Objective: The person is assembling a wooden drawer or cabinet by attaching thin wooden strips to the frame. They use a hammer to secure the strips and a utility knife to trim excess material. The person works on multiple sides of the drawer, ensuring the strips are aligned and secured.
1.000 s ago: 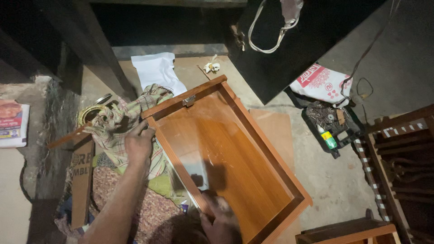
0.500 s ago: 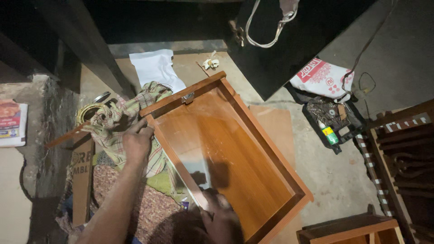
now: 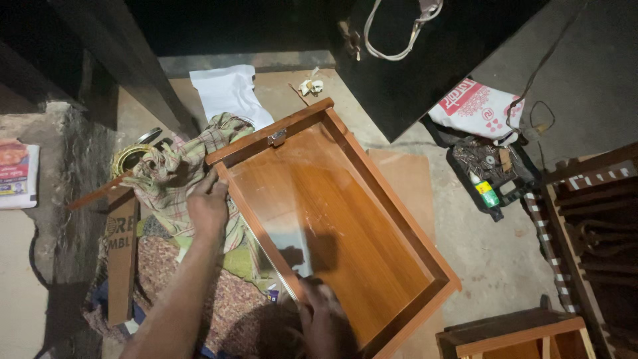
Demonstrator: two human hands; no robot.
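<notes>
A shallow orange-brown wooden drawer lies open side up on the floor, with a small metal lock on its far wall. My left hand grips the drawer's left wall near the far corner. My right hand rests on the near left part of the drawer, fingers closed on its edge; whether it holds something small I cannot tell. Its shadow falls on the glossy bottom panel.
A checked cloth and patterned fabric lie left of the drawer, with a white sheet behind. A black cabinet panel, a printed bag, an open tray of small hardware and wooden frames stand to the right.
The view has shifted slightly; both hands stay on the drawer's left side, the right hand a little further onto the near wall.
</notes>
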